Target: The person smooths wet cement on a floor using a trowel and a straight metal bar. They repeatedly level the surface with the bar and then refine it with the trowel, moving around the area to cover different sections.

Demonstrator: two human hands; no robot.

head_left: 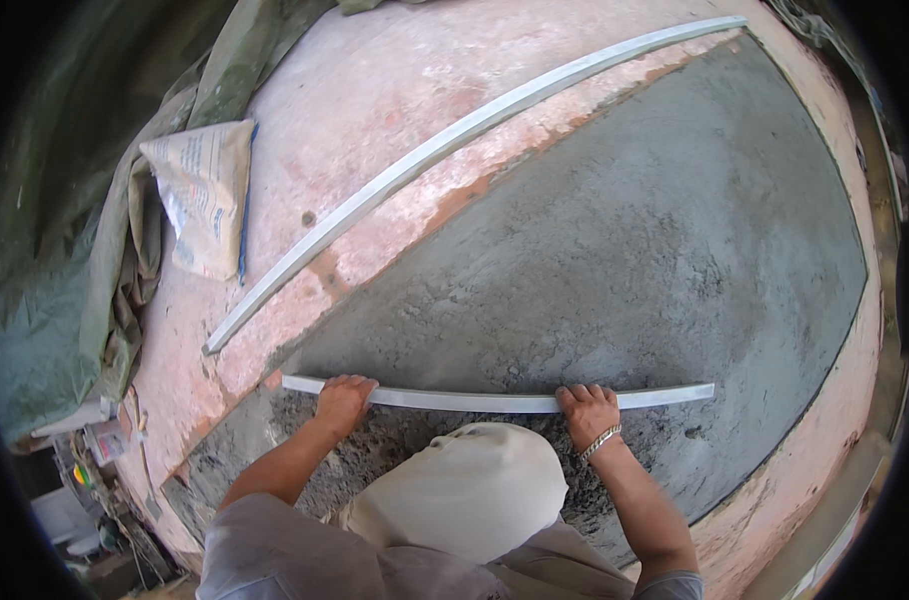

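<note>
My left hand (346, 398) and my right hand (588, 410) both grip a short pale metal straightedge (474, 401) lying across grey wet mortar (594, 250), each with fingers curled over its far side. Beyond the straightedge the mortar is mostly smoothed, with some rough patches; on my side it is coarse and lumpy. My right wrist wears a metal chain bracelet. My knee, in pale trousers, is bent just behind the straightedge, between my arms.
A long pale bar (404, 179) lies on the pink floor (374, 70) along the mortar's left edge. A pale printed sack (199, 190) rests beside a green tarpaulin (114, 280). Assorted clutter (84, 500) sits at lower left. A narrow ledge (854, 480) runs along the right.
</note>
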